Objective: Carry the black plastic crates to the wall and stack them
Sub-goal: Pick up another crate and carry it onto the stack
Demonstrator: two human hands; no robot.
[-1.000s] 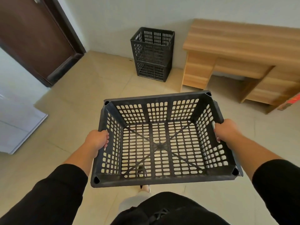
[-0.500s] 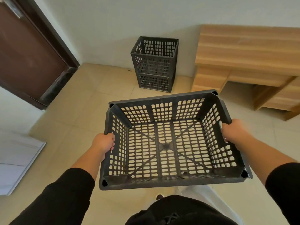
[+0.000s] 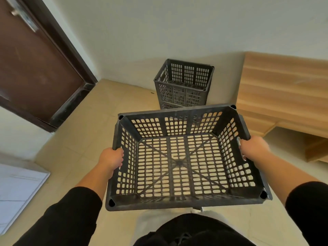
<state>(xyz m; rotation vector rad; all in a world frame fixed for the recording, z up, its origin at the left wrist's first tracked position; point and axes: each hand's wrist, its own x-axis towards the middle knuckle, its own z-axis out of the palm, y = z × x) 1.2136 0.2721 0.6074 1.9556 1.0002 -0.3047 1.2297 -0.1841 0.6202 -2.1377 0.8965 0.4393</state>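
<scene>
Left hand (image 3: 111,158) and right hand (image 3: 254,146) grip crate (image 3: 179,163) sides, arms forward.

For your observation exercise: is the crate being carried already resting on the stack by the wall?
No: both hands hold the carried crate in the air, short of the stack.

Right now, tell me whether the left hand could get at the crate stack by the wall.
Probably not yet. The left hand grips the carried crate, as does the right hand, and bare floor separates them from the stack.
</scene>
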